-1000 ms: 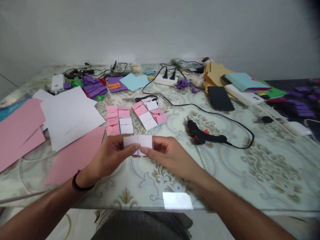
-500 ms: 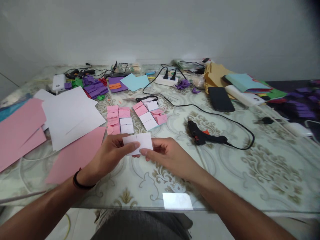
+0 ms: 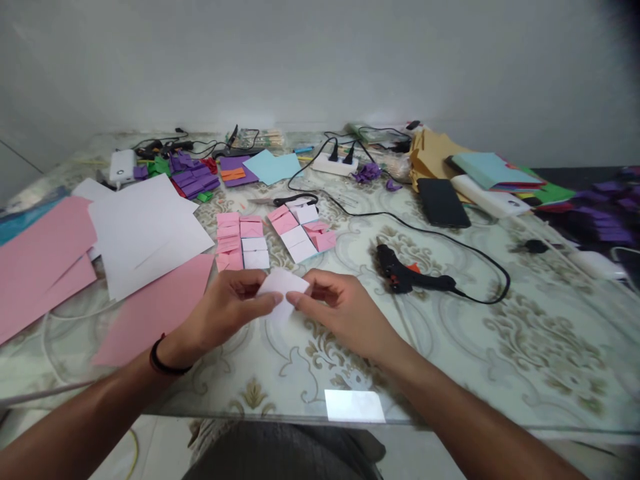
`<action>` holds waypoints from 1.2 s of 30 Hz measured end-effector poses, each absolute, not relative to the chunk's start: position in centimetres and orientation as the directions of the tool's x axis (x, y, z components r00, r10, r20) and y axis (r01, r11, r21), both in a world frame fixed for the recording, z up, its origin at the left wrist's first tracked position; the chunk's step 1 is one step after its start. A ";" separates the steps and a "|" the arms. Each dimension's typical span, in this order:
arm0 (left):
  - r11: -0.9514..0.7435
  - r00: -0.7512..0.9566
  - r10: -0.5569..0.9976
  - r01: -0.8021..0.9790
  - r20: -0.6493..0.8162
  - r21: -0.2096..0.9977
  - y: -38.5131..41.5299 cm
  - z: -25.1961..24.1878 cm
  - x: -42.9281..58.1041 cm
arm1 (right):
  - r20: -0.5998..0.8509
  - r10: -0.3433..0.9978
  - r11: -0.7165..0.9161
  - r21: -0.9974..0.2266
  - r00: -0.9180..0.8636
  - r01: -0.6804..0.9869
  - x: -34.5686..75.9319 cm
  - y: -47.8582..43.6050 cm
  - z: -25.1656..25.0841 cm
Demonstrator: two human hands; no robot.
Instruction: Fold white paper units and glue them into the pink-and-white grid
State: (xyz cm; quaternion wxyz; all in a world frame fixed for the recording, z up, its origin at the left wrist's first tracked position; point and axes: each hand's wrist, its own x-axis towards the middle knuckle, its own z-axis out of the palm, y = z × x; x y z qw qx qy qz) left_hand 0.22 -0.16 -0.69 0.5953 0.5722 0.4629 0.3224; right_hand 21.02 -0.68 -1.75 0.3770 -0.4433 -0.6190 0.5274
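A small white piece of paper (image 3: 283, 288) is pinched between both hands, tilted like a diamond over the table. My left hand (image 3: 234, 305) grips its left corner, the thumb lying on the paper's face. On the opposite corner, my right hand (image 3: 334, 303) is closed the same way, thumb tip close to the left thumb. Just beyond the hands lie folded pink and white paper pieces (image 3: 255, 229) in columns. A second group of pink and white folded pieces (image 3: 297, 244) sits to their right. The fingers behind the paper are partly hidden.
A black glue gun (image 3: 415, 272) lies at right, its cable looping to a power strip (image 3: 334, 163). White sheets (image 3: 145, 227) and pink sheets (image 3: 155, 313) cover the left. Scissors (image 3: 295, 199), a black phone (image 3: 443, 202) and purple folded papers (image 3: 195, 177) lie farther back.
The white paper has turned from a level rectangle with a crease showing to a tilted diamond. Both hands still hold it, and have barely moved.
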 end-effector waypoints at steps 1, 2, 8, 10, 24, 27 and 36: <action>0.134 0.402 0.896 0.161 -0.189 0.978 -0.2 -0.7 0.2 | -0.007 0.949 0.033 -0.992 -0.315 0.121 21.0 -0.6 -1.7; 0.131 0.429 0.883 0.170 -0.193 0.977 -0.2 -0.7 0.1 | -0.016 0.951 0.013 -0.996 -0.310 0.091 21.1 -0.6 -1.7; 0.144 0.381 0.908 0.111 -0.176 0.983 -0.5 -1.2 0.2 | -0.030 0.936 0.002 -0.996 -0.352 0.092 21.3 -0.6 -1.7; 0.129 0.368 0.916 0.114 -0.163 0.985 -0.6 -1.2 0.2 | -0.003 0.939 0.035 -0.994 -0.344 0.106 21.4 -0.6 -1.6; -0.091 0.343 0.938 0.386 -0.052 0.918 -0.7 -0.5 -0.1 | 0.078 0.945 0.130 -0.981 -0.319 0.144 21.4 -0.8 -1.7; -0.134 0.371 0.928 0.403 -0.028 0.905 -0.7 -0.6 -0.2 | 0.074 0.945 0.122 -0.984 -0.318 0.133 21.4 -0.9 -1.7; -0.367 0.452 0.875 0.385 0.174 0.847 -1.2 0.0 -0.2 | 0.120 0.931 0.173 -0.977 -0.344 0.128 21.0 -1.1 -2.0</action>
